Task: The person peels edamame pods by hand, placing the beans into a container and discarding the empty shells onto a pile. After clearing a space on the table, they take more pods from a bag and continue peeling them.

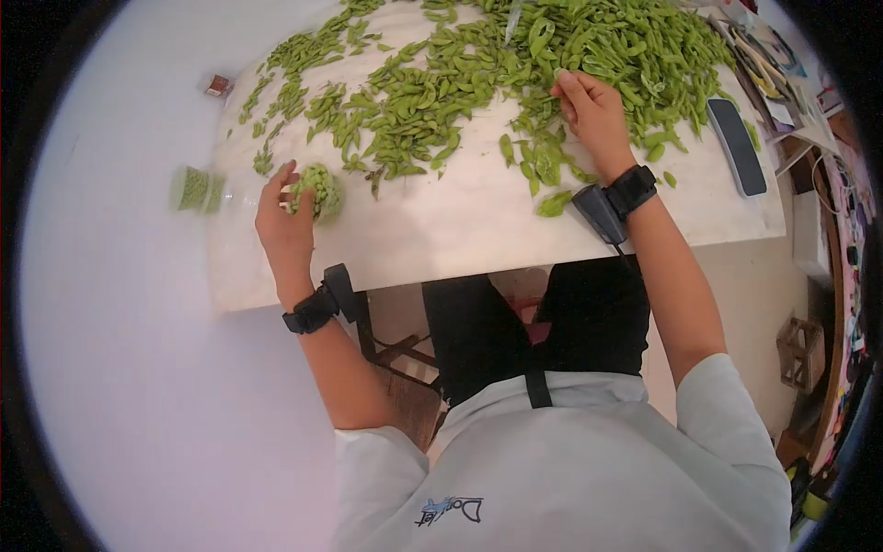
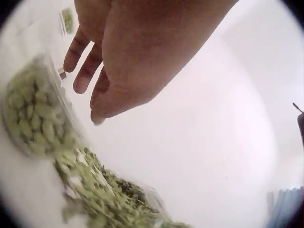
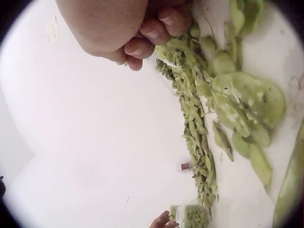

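A clear plastic tub (image 1: 324, 204) of shelled green beans (image 2: 35, 114) stands near the table's left front. Beside it is my left hand (image 1: 286, 225), its fingers loosely bent. In the left wrist view those fingertips (image 2: 81, 84) show apart from the tub's rim. My right hand (image 1: 596, 112) hovers at the near edge of a big heap of green bean pods (image 1: 635, 55). Its fingers (image 3: 135, 46) are curled in, and a tiny yellow-green piece (image 3: 126, 63) peeks out between the fingertips; most of it is hidden.
More pods (image 1: 414, 110) spread over the middle and left of the pale table (image 1: 441, 239). Loose pods (image 1: 547, 166) lie below the right hand. A phone (image 1: 738, 147) sits on the right edge. Another bean-filled container (image 1: 193, 189) and a small red-brown box (image 1: 217, 86) are far left.
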A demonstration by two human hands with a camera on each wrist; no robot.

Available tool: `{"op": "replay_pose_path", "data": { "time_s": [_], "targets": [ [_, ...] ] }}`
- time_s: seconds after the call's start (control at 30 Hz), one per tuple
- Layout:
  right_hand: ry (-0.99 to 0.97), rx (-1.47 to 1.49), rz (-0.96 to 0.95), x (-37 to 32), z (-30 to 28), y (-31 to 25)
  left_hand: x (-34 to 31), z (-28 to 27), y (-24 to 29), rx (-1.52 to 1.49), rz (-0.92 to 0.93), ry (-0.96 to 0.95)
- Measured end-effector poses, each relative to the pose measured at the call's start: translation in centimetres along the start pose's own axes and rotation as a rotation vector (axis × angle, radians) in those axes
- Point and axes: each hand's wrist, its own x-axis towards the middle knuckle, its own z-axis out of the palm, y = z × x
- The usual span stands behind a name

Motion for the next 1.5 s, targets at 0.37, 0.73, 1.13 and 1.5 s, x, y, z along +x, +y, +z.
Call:
{"op": "replay_pose_path", "data": {
  "time_s": [0.37, 0.73, 1.13, 1.5],
  "targets": [
    [0.046, -0.012, -0.025, 0.3, -0.3, 0.3, 0.6, 1.2, 7.9, -1.77, -0.368, 0.219],
    [0.04, -0.042, -0.065, 0.6, -0.5, 1.0, -5.5, -1.4, 22.3, -2.518, -0.205, -0.301],
    [0.003, -0.032, -0.109, 0.4, -0.1, 0.4, -7.7, -7.4, 25.3, -2.647, -0.189, -0.953],
    [0.023, -0.03, -0.098, 0.2, -0.2, 0.3, -8.7, -6.5, 26.2, -2.695, -0.053, -0.72]
  ]
}}
